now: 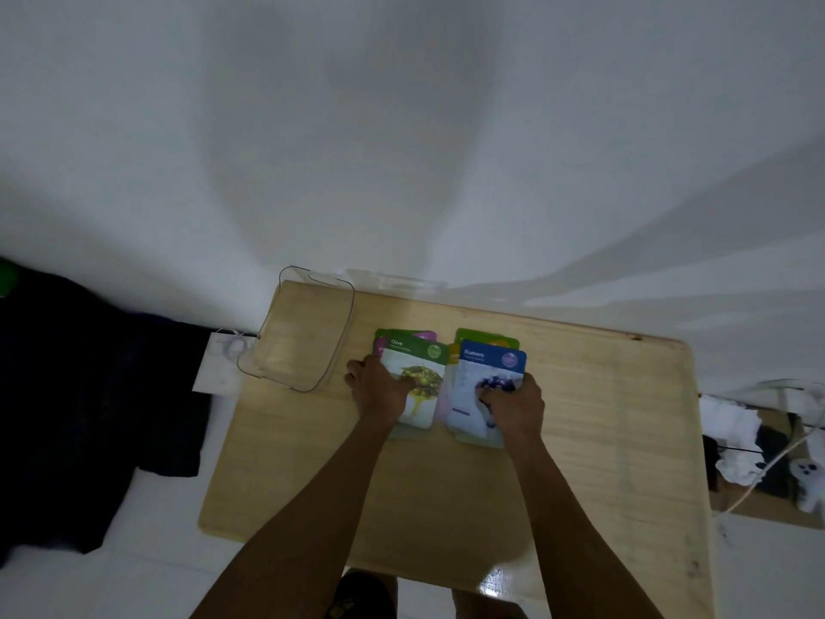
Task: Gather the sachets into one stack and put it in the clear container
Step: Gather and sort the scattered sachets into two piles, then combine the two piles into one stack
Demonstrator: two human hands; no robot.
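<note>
Sachets lie in two piles on the bench (580, 440): left hand (379, 388) fingers press flat on the olive pile (422, 355), right hand (513, 406) on the blueberry pile (486, 364). Not merged yet; clear container (303, 332) empty, just left.

on a pale wooden table (580, 440) lie two small piles of sachets side by side: the left pile (413, 373) topped by a green one marked olive, the right pile (484, 382) topped by a blue one marked blueberry, with green, purple and orange edges showing beneath. the left hand (379, 388) rests flat on the olive sachet and the right hand (513, 406) presses on the blueberry one, fingers bent. the clear container (308, 288) stands empty just left of the piles, at the table's far left corner.
</note>
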